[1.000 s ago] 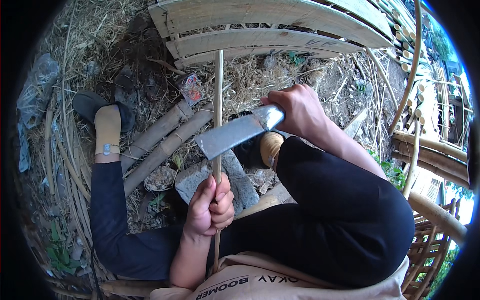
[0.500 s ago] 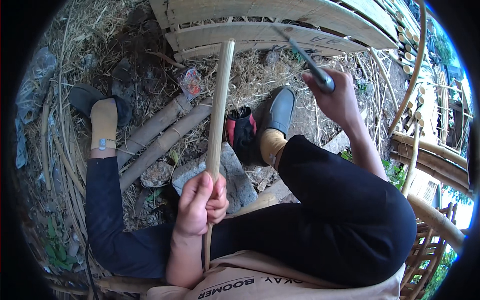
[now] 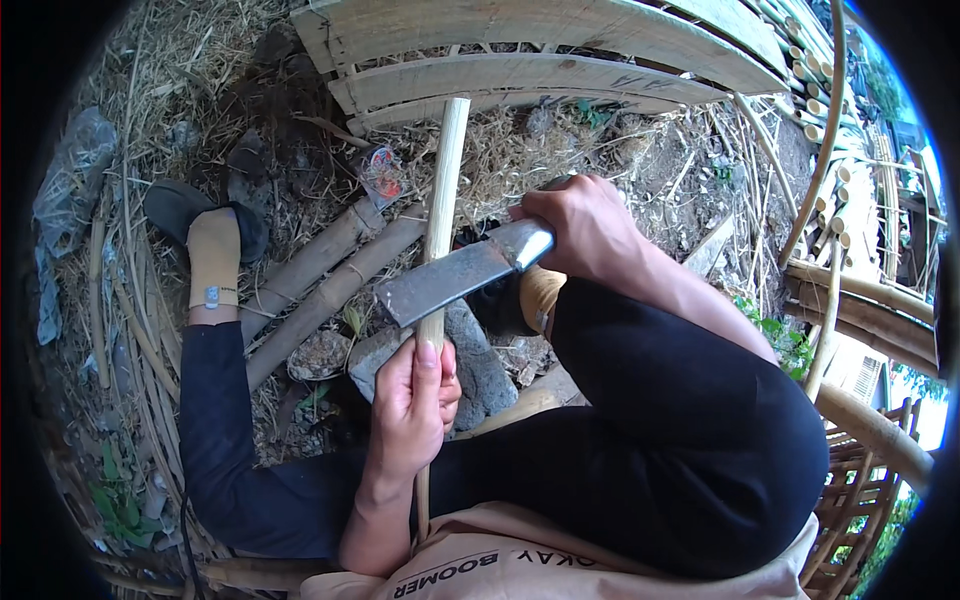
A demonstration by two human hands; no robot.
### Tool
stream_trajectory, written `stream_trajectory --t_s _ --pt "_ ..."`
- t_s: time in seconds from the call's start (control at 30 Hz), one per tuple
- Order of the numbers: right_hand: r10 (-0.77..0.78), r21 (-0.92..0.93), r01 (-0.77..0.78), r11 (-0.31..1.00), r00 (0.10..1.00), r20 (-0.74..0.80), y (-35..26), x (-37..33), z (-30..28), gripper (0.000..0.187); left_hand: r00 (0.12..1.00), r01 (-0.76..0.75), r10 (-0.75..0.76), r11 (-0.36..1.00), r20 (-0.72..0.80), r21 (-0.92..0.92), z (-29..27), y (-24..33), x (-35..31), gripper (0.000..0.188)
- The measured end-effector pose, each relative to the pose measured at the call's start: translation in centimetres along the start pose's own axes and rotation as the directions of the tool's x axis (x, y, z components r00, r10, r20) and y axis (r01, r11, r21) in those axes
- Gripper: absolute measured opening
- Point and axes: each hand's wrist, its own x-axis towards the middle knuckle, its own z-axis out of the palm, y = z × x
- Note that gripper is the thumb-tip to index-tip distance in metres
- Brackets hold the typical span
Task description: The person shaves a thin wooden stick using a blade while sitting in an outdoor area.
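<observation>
I see my left hand wrapped tight around a long pale bamboo stick, thumb up along it. My right hand is clenched on the handle of a broad grey steel cleaver, whose blade lies across the stick just above the left fist. The ground is bare earth strewn with dry straw, outdoors. The stick runs nearly upright in the picture, its far end pointing away toward a pale slatted bamboo panel. Two thick bamboo poles lie left of it, and a grey stone sits under the blade.
</observation>
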Motion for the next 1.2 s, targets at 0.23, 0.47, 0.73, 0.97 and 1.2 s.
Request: stream_trajectory --t_s 0.23,0.47,0.73,0.97,1.2 --pt "-0.05 -0.083 0.03 0.996 0.968 -0.244 1.9 0.6 -0.4 0.016 0.999 0.015 -0.014 1.0 0.048 -0.022 0.2 0.2 -0.1 0.034" --pt "0.116 -0.135 -0.158 0.978 0.953 -0.279 5.2 0.9 -2.8 0.014 0.99 0.02 -0.012 0.999 0.141 -0.051 -0.2 0.0 -1.5 0.035" --pt "0.375 0.045 -0.375 0.926 0.898 -0.231 5.0 -0.2 -1.8 0.017 0.973 0.047 -0.003 0.981 0.231 -0.188 -1.3 0.9 -1.1 0.039" --pt "0.404 0.202 -0.373 0.906 0.904 -0.14 2.9 -0.5 -1.7 0.03 0.987 0.099 -0.069 0.972 0.144 -0.215 -2.8 0.6 -0.5 0.036" --pt "0.041 0.115 -0.046 0.992 0.998 0.052 0.5 0.6 1.1 0.014 0.816 -0.15 0.565 0.416 -0.126 0.897 -0.9 -2.4 1.0 0.016"
